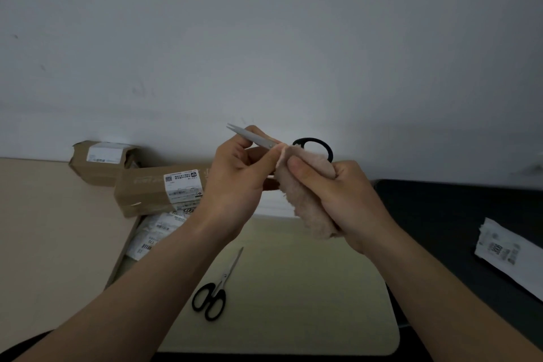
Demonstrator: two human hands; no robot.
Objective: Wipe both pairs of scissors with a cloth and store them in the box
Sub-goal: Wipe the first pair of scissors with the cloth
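My left hand [238, 176] pinches the grey blades of a pair of scissors [254, 137], tips pointing up and left. Their black handle loop [316, 145] sticks out behind a beige fluffy cloth [305, 209] that my right hand [338, 194] grips, wrapped around the scissors near the pivot. A second pair of black-handled scissors [216, 292] lies flat on the pale mat [308, 288] below my hands, blades closed and pointing up. An open cardboard box [125, 250] at the left holds labelled packets; my left forearm hides part of it.
Two brown cardboard parcels [155, 191] [100, 161] lie at the back left against the wall. A white labelled packet [505, 253] rests on the black surface [440, 214] to the right. The beige table [53, 229] extends to the left.
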